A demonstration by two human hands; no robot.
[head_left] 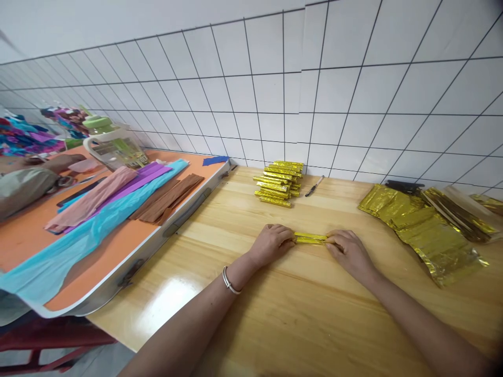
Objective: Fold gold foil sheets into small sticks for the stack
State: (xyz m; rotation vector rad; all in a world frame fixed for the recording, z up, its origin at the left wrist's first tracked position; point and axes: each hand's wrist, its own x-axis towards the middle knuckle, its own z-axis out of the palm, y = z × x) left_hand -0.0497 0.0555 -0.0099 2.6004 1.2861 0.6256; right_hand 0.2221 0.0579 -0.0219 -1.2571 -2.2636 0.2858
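A narrow folded strip of shiny gold foil [310, 238] lies low over the wooden table [251, 319], stretched sideways between my hands. Its left end is pinched by my left hand [273, 243], which has a bracelet at the wrist. At the strip's right end, the fingers of my right hand [349, 252] are closed on it too. Beyond my hands, towards the wall, sits a stack of similar gold foil strips [278, 183]. Flat gold foil sheets [416, 222] are spread on the right side of the table. My fingertips cover both ends of the strip.
A pen [315, 186] lies beside the stack, near the tiled wall [267, 94]. On the left, an orange-topped table [98, 283] adjoins, with a blue crepe sheet [98, 230], brown strips [173, 199] and a clear container [128, 149]. Another person's arm [29, 183] rests there.
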